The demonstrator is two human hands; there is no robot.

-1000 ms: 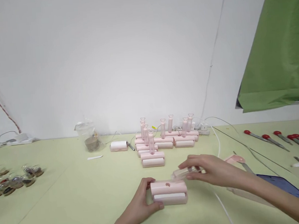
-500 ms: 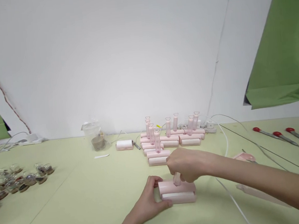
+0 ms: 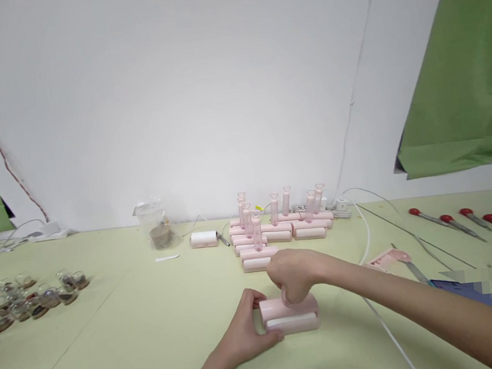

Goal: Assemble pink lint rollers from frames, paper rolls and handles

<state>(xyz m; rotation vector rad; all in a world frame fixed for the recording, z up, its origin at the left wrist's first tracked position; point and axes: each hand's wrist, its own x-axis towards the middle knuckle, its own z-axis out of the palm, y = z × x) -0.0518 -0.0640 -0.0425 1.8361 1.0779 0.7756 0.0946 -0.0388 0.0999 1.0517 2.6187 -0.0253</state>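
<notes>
A pink lint roller (image 3: 290, 316) with a white roll strip lies on the pale green table in front of me. My left hand (image 3: 249, 330) grips its left end, thumb along the front edge and fingers behind. Over its top, my right hand (image 3: 292, 275) is closed around the upright handle, most of which the fingers hide. Just behind stands another pink roller (image 3: 257, 261) with its handle up, and several more like it are grouped further back.
Glass domes (image 3: 36, 297) cover the left side. A plastic bag (image 3: 157, 226), a white roll (image 3: 204, 239) and a pen sit further back. On the right are a white cable (image 3: 383, 324), a pink part (image 3: 389, 258), a phone-like device (image 3: 471, 294) and red-tipped tools (image 3: 460, 226).
My right hand has moved slightly left and down on the handle. The roller's right end has shifted a little. More of the dark device at the right now shows beyond my forearm.
</notes>
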